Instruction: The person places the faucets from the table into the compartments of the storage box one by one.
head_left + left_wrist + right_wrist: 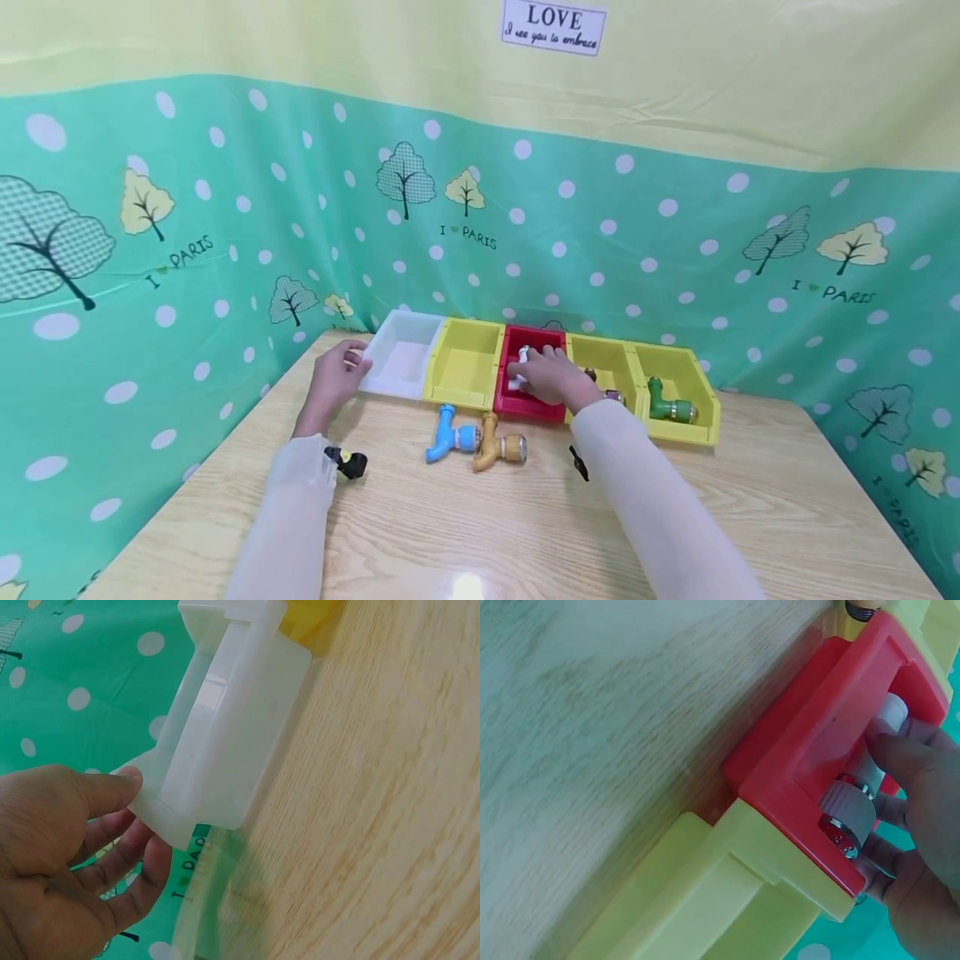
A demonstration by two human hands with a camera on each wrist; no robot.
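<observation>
My left hand (335, 379) pinches the side rim of a white bin (247, 727) at the row's left end, thumb on top and fingers below. My right hand (553, 377) reaches into the red bin (528, 410) in the middle. In the right wrist view, its thumb and fingers grip a white faucet (850, 806) with a ribbed collar, inside that bin. A blue faucet (444, 433) and a tan faucet (490, 446) lie on the table in front of the bins.
Between the white and red bins stands a yellow bin (467, 357). Two yellow bins adjoin the red one on the right; the far one holds a green faucet (664, 403), the nearer a dark faucet (613, 396) partly hidden by my arm. A patterned curtain (480, 217) hangs behind.
</observation>
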